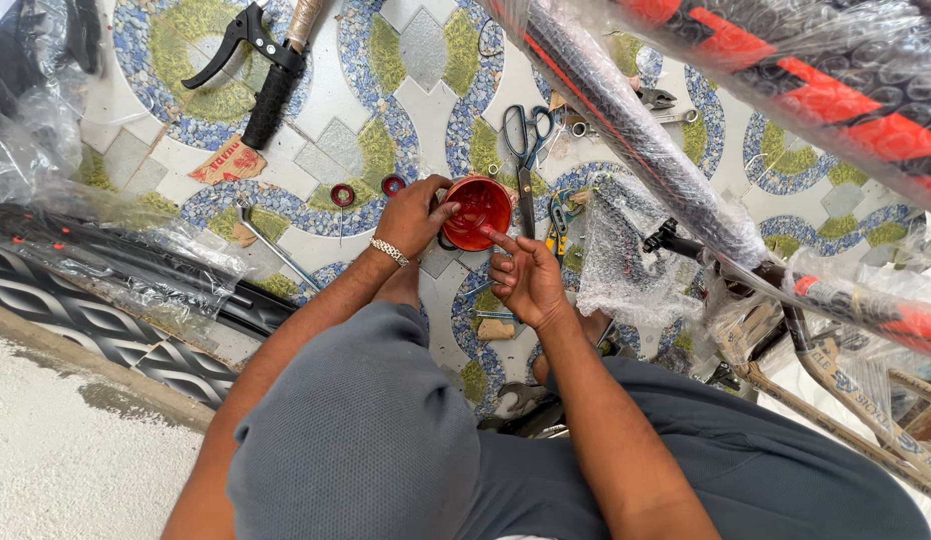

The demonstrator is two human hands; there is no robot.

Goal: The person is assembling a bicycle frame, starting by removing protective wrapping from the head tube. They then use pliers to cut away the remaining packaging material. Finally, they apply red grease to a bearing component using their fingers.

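Left hand (413, 215) grip on round, glossy red tub (477, 211), tilted open.

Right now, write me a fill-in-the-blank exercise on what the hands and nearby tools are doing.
1. The left hand grips a small ____ tub by its rim.
2. The right hand points its index finger at the ____.
3. On the left wrist sits a metal ____.
4. Just right of the tub lie ____ with dark handles on the patterned floor.

Missing words: red; tub; bracelet; scissors
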